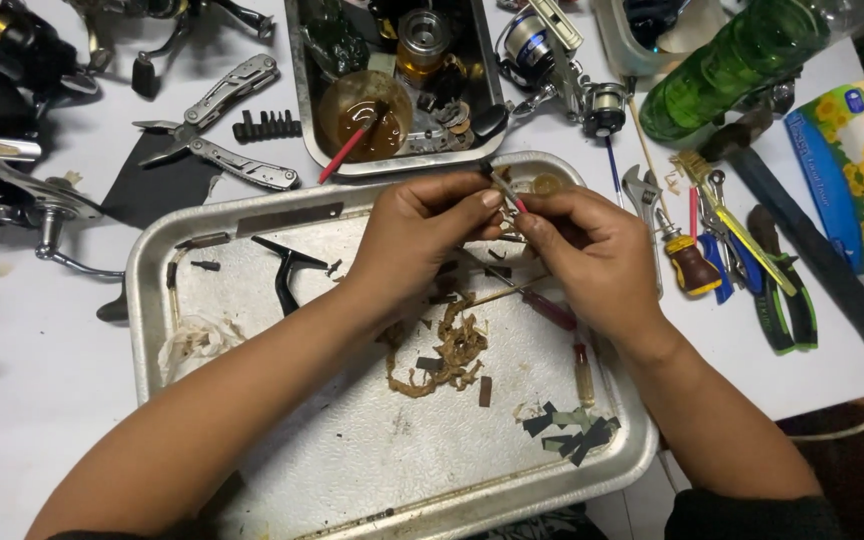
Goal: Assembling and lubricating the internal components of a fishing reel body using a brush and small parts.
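Left hand (422, 235) and right hand (587, 250) pinch small part (504, 190) over metal tray (152, 290); brown debris (447, 355) at tray's 6 o'clock, cleaning unfinished.

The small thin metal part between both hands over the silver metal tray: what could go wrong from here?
1. The small thin metal part is pinched only by fingertips of the left hand and the right hand; if it slips, it may get lost among the brown greasy debris in the silver metal tray.
2. The round cup of brown liquid stands just beyond the hands; a reach forward could tip it.
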